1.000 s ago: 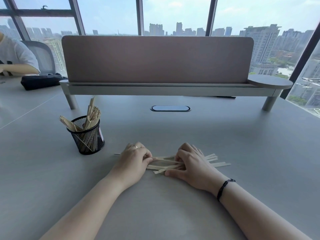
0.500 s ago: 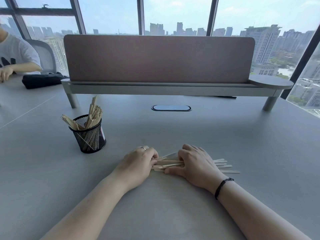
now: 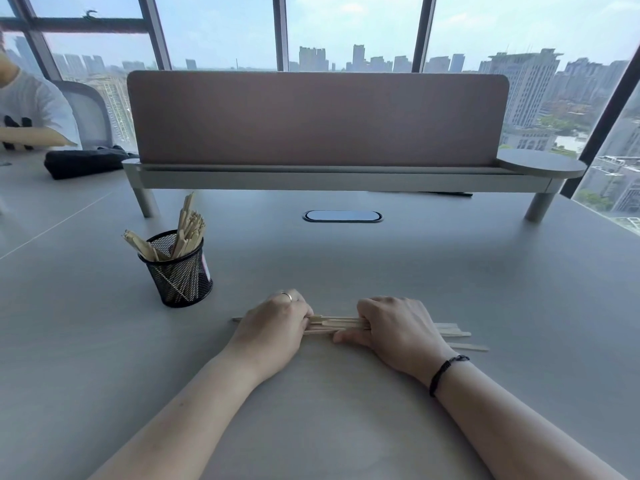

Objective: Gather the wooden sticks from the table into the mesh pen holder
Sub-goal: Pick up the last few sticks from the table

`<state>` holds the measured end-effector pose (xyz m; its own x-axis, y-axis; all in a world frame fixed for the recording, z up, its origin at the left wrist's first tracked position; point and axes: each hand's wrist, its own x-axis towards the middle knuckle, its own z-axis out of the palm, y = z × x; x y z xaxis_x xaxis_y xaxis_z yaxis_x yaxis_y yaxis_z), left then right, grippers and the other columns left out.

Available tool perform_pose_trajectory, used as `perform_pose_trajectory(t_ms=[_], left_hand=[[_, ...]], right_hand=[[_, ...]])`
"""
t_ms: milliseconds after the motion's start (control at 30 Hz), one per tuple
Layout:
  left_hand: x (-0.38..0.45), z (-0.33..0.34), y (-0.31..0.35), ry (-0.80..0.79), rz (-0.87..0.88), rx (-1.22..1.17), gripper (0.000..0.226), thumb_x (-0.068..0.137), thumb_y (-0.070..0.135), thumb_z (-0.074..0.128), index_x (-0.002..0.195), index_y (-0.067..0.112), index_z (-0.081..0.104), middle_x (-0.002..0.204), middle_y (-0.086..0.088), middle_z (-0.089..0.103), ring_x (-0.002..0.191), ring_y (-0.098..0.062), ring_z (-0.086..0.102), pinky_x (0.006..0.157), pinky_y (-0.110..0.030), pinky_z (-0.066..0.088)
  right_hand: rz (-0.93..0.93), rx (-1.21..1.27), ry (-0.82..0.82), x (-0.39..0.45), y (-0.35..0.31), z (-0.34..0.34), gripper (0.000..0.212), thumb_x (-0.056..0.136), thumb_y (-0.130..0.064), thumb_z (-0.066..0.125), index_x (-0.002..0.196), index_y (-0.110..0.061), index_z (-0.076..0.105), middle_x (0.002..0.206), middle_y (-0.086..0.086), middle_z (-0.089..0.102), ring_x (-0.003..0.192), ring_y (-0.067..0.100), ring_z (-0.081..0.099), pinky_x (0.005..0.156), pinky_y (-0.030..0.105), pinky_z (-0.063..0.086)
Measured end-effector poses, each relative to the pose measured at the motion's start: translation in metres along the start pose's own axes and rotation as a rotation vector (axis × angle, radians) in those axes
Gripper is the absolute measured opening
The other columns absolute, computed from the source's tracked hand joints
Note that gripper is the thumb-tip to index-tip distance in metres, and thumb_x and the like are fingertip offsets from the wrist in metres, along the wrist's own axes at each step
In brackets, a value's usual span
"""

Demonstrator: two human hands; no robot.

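A bundle of pale wooden sticks (image 3: 337, 324) lies flat on the grey table (image 3: 450, 271), running left to right. My left hand (image 3: 273, 323) is closed over the bundle's left part, and my right hand (image 3: 394, 327) is closed over its right part. Stick ends poke out to the right (image 3: 457, 332) and one tip shows at the left. One stick (image 3: 471, 347) lies slightly apart by my right wrist. The black mesh pen holder (image 3: 180, 275) stands upright to the left and behind, with several sticks (image 3: 187, 226) leaning in it.
A brown desk divider (image 3: 318, 119) on a raised shelf crosses the back of the table. An oval cable port (image 3: 343, 216) sits in front of it. Another person's arm (image 3: 31, 136) and a dark pouch (image 3: 86, 161) are at the far left.
Both hands have squeezed the scattered sticks into a tighter, straighter bundle, and my right hand has curled further over it. The pen holder has not moved.
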<state>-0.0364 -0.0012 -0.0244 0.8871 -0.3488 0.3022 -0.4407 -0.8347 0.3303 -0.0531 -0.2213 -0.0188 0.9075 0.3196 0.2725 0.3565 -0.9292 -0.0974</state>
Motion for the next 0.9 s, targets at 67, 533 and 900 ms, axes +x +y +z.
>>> perform_pose_trajectory(t_ms=[67, 533, 900], left_hand=[[0.0, 0.0, -0.001, 0.007, 0.001, 0.006, 0.018, 0.098, 0.024, 0.052, 0.101, 0.026, 0.069, 0.108, 0.015, 0.063, 0.108, -0.013, 0.056, 0.079, -0.03, 0.045], [-0.002, -0.013, 0.011, -0.056, 0.052, 0.21, 0.019, 0.095, 0.013, 0.049, 0.105, 0.021, 0.062, 0.097, 0.0, 0.061, 0.095, -0.029, 0.062, 0.073, -0.04, 0.053], [-0.001, -0.007, 0.015, -0.144, 0.008, 0.287, 0.029, 0.093, 0.012, 0.057, 0.121, 0.015, 0.054, 0.121, -0.005, 0.048, 0.112, -0.028, 0.053, 0.084, -0.034, 0.042]], right_hand=[[0.01, -0.001, 0.032, 0.0, 0.004, 0.001, 0.072, 0.078, -0.087, 0.037, 0.071, -0.015, 0.036, 0.065, -0.002, 0.049, 0.066, 0.028, 0.05, 0.054, 0.037, 0.028], [0.097, 0.184, 0.333, -0.002, 0.012, -0.003, 0.071, 0.083, -0.082, 0.039, 0.066, -0.013, 0.033, 0.046, 0.003, 0.032, 0.052, 0.035, 0.035, 0.042, 0.034, 0.033], [0.149, 0.266, 0.354, -0.006, 0.008, -0.013, 0.068, 0.081, -0.081, 0.04, 0.065, -0.016, 0.034, 0.046, 0.002, 0.031, 0.049, 0.025, 0.03, 0.043, 0.03, 0.026]])
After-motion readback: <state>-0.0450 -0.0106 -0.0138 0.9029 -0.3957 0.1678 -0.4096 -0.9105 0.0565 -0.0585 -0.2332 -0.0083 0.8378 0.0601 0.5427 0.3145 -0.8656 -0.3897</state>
